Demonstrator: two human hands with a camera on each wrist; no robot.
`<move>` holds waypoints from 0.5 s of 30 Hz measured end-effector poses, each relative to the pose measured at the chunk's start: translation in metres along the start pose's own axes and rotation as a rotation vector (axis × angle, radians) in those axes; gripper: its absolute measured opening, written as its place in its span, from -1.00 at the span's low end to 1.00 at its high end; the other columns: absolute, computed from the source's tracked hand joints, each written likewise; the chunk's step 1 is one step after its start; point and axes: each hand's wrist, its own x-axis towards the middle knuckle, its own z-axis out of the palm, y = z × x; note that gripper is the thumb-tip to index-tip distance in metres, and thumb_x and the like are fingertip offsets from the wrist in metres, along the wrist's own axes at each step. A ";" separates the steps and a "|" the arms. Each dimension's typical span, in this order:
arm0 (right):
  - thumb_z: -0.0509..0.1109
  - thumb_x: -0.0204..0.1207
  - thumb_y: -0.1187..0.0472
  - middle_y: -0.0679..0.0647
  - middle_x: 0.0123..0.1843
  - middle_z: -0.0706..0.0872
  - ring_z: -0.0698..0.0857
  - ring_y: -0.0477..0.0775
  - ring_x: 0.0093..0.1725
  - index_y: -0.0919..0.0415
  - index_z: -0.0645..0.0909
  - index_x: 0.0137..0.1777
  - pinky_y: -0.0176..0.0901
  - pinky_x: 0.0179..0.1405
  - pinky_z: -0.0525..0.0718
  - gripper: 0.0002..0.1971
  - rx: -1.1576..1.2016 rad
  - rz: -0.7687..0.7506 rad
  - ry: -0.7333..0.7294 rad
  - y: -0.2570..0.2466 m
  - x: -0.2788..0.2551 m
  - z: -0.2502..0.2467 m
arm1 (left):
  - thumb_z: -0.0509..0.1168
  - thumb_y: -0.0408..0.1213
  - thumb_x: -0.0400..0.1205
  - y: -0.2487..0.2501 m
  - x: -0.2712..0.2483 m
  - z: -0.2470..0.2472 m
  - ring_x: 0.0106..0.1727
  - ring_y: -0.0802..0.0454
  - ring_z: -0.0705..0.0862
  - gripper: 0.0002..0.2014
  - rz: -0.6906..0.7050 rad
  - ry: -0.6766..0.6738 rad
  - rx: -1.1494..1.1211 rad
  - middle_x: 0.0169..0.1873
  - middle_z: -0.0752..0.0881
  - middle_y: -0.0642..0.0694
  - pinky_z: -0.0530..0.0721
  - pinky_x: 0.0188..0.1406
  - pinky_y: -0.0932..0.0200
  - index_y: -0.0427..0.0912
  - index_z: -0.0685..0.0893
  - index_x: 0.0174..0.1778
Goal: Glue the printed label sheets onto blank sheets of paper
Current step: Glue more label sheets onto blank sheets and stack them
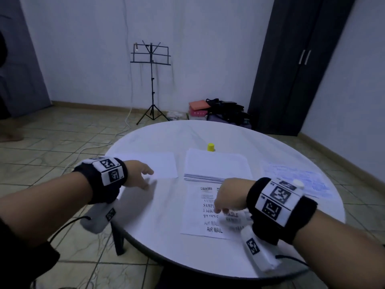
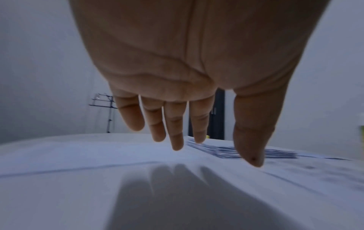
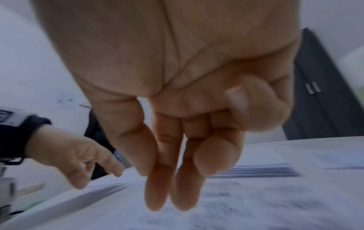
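The left hand (image 1: 140, 174) hovers with fingers spread and holding nothing, the blank sheet (image 1: 158, 164) just beyond its fingertips. Best to slide that sheet flat, not crease it. Right of it lies the paper stack (image 1: 216, 165). The right hand (image 1: 227, 195) is relaxed and empty over the printed label sheet (image 1: 200, 215). No containers hold anything; only a yellow cap (image 1: 211, 147) stands beyond the stack.

On the round table (image 1: 158, 222) the only upright thing is the yellow-capped glue bottle (image 1: 211, 147), just behind the flat paper stack (image 1: 216, 165). The left hand (image 1: 140, 174) hangs above bare tabletop between the blank sheet (image 1: 160, 164) and the printed label sheet (image 1: 200, 215). Everything else lies flat.
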 end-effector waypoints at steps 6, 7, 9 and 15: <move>0.08 0.72 0.29 0.30 0.18 0.62 0.60 0.21 0.19 0.35 0.56 0.24 -0.18 0.10 0.53 -0.73 -0.443 -0.304 -0.005 -0.093 0.070 -0.020 | 0.23 -0.23 0.68 -0.076 0.042 -0.005 0.40 0.01 0.56 -0.67 -0.223 0.080 0.018 0.39 0.60 -0.01 0.44 0.30 0.28 -0.03 0.62 0.38; 0.03 0.73 0.32 0.32 0.43 0.50 0.49 0.22 0.42 0.41 0.43 0.44 -0.12 0.33 0.44 -0.65 -0.528 -0.328 -0.005 -0.102 0.083 -0.021 | 0.24 -0.22 0.67 -0.085 0.049 -0.006 0.40 0.01 0.55 -0.66 -0.249 0.084 0.003 0.39 0.59 -0.01 0.44 0.30 0.28 -0.03 0.61 0.39; -0.04 0.75 0.33 0.29 0.60 0.30 0.29 0.20 0.58 0.44 0.25 0.56 -0.09 0.48 0.25 -0.59 -0.643 -0.365 -0.004 -0.115 0.104 -0.024 | 0.26 -0.17 0.67 -0.099 0.062 -0.008 0.46 0.00 0.49 -0.57 -0.288 0.085 -0.003 0.46 0.52 -0.04 0.40 0.34 0.25 -0.05 0.49 0.49; -0.02 0.76 0.31 0.25 0.63 0.23 0.22 0.17 0.61 0.42 0.18 0.59 -0.21 0.50 -0.12 -0.57 -0.847 -0.387 -0.086 -0.130 0.138 -0.033 | 0.21 -0.25 0.69 -0.119 0.096 -0.004 0.36 -0.11 0.56 -0.31 -0.352 0.139 -0.129 0.46 0.49 -0.23 0.46 0.28 0.10 -0.18 0.00 0.68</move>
